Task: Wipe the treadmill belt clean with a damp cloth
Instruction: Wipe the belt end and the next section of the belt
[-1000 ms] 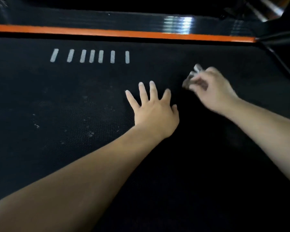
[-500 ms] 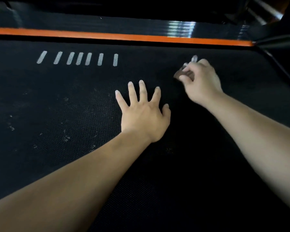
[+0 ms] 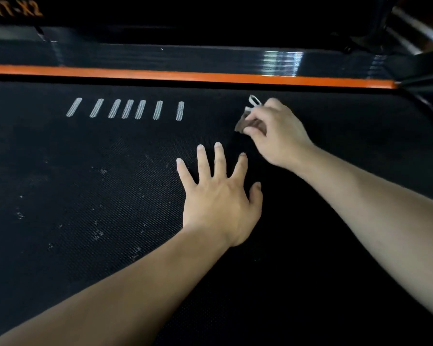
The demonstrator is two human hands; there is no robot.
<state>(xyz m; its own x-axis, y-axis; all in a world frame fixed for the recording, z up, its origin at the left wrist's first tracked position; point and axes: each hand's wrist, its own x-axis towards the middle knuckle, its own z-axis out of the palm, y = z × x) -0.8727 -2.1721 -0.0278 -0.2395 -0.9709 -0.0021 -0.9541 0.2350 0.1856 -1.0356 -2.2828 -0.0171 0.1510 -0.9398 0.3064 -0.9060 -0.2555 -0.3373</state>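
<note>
Right hand (image 3: 278, 132) has the small cloth (image 3: 248, 119) bunched in its fingers near the belt (image 3: 335, 270)'s far edge by the orange strip (image 3: 185, 76); left hand (image 3: 220, 198) lies flat, fingers spread. I'd press harder and sweep left over those white specks (image 3: 96, 234).

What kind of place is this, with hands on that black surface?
Probably a gym or home workout corner, at a treadmill: a black textured belt with white dash marks, an orange side strip, and the right hand gripping a cloth on it. The surroundings are too dark to say more.
</note>
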